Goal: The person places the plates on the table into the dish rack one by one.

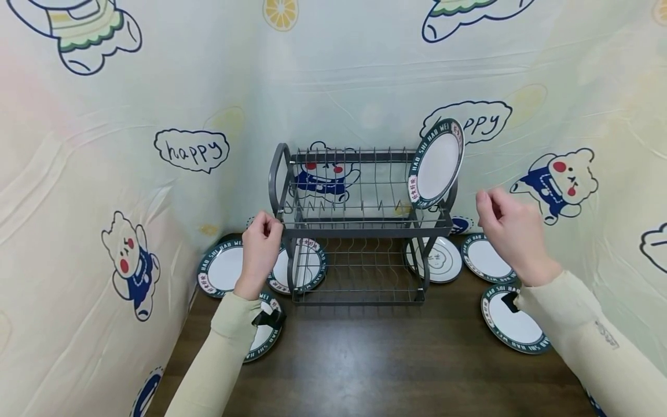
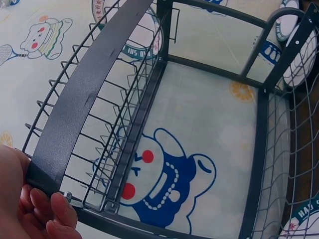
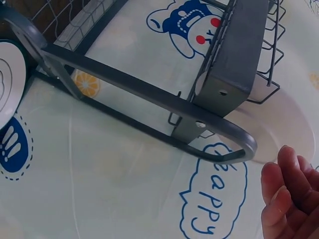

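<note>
A grey two-tier dish rack stands on the table. One white plate with a green lettered rim is upright at the right end of its upper tier. Beside the rack's upper left front corner is my left hand, its fingers loosely curled; the left wrist view shows its fingertips overlapping the corner, and contact cannot be told. My right hand hovers to the right of the rack, apart from it. Nothing shows between its curled fingers in the right wrist view, where the hand is at the lower right.
Plates lie left of the rack, behind its lower left and under my left forearm. More are on the right: a ringed one, another and one near my right sleeve. Patterned cloth surrounds the brown table.
</note>
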The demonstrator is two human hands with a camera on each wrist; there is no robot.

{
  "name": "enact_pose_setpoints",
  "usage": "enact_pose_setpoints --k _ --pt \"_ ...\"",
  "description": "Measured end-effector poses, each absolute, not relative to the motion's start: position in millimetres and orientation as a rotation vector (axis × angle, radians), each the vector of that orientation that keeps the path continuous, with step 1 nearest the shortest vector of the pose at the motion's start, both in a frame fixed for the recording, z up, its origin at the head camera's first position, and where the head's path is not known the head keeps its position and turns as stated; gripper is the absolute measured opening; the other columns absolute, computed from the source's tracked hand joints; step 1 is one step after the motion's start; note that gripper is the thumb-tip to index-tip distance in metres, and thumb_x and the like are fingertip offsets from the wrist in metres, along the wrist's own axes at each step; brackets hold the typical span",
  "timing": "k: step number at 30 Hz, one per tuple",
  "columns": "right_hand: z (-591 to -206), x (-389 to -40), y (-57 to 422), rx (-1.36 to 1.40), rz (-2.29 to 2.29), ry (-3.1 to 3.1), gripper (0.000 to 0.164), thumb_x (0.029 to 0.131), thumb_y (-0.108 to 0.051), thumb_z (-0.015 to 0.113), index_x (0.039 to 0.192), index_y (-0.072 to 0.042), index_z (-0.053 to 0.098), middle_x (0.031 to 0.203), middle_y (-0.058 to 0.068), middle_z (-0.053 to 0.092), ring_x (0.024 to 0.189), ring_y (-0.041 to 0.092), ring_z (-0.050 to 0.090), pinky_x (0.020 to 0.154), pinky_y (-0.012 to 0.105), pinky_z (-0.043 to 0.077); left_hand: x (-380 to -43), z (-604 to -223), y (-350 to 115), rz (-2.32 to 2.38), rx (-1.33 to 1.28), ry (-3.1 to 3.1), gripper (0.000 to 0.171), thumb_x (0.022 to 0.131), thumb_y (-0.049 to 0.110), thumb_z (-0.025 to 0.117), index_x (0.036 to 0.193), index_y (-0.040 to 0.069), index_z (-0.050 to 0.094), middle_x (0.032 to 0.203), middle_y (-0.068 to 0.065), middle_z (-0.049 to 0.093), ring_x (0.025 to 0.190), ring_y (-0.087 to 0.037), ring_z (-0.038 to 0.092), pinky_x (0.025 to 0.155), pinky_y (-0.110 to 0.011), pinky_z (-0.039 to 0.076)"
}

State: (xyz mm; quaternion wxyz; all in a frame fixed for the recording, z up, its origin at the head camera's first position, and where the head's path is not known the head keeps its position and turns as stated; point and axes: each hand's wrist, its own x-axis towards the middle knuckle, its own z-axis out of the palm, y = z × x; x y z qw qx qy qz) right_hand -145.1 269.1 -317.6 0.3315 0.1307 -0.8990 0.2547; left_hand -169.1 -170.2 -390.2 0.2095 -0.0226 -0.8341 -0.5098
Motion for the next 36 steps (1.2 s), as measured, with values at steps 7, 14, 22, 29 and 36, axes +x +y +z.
enact_pose_setpoints --k 7,14,22,29,36 --pt "-326.0 -138.3 275.8 0.324 0.651 -2.342 0.029 0.105 -0.020 0.053 0.083 -0.004 0.064 0.064 0.007 0.059 0.055 0.018 0.048 0.054 0.021 0.033 -169.2 -390.1 -170.5 -1.419 -0.065 -2.316 0.015 0.101 0.009 0.049 0.087 0.008 0.051 0.077 -0.008 0.048 0.066 -0.025 0.047 0.057 -0.030 0.037" --pt "-335.0 -130.0 283.8 0.298 0.639 -2.362 0.022 0.102 -0.019 0.057 0.089 -0.004 0.066 0.069 0.008 0.060 0.060 0.017 0.047 0.057 0.020 0.034 -169.0 -390.0 -171.6 -1.425 -0.072 -2.312 0.015 0.100 0.008 0.048 0.085 0.008 0.049 0.075 -0.007 0.047 0.064 -0.026 0.047 0.055 -0.029 0.036" --pt "-349.8 -121.9 295.1 0.277 0.611 -2.366 0.017 0.098 -0.019 0.061 0.090 -0.005 0.067 0.074 0.008 0.066 0.063 0.019 0.053 0.061 0.020 0.035 -168.7 -390.5 -171.7 -1.447 -0.078 -2.317 0.015 0.101 0.010 0.049 0.087 0.008 0.050 0.076 -0.008 0.047 0.065 -0.027 0.047 0.056 -0.030 0.037" --pt "-360.1 -117.0 305.0 0.245 0.566 -2.408 0.021 0.100 -0.022 0.058 0.092 -0.006 0.070 0.080 0.011 0.071 0.067 0.026 0.061 0.061 0.024 0.038 -169.5 -391.1 -171.4 -1.427 -0.082 -2.318 0.015 0.102 0.010 0.049 0.086 0.008 0.051 0.076 -0.008 0.048 0.065 -0.027 0.047 0.056 -0.030 0.037" --pt "-372.1 -112.0 313.0 0.185 0.515 -2.454 0.026 0.100 -0.028 0.058 0.100 -0.006 0.072 0.090 0.017 0.075 0.073 0.035 0.068 0.051 0.040 0.041 -170.7 -392.4 -172.7 -1.427 -0.078 -2.316 0.015 0.102 0.009 0.048 0.086 0.008 0.050 0.077 -0.007 0.048 0.066 -0.025 0.048 0.057 -0.029 0.038"
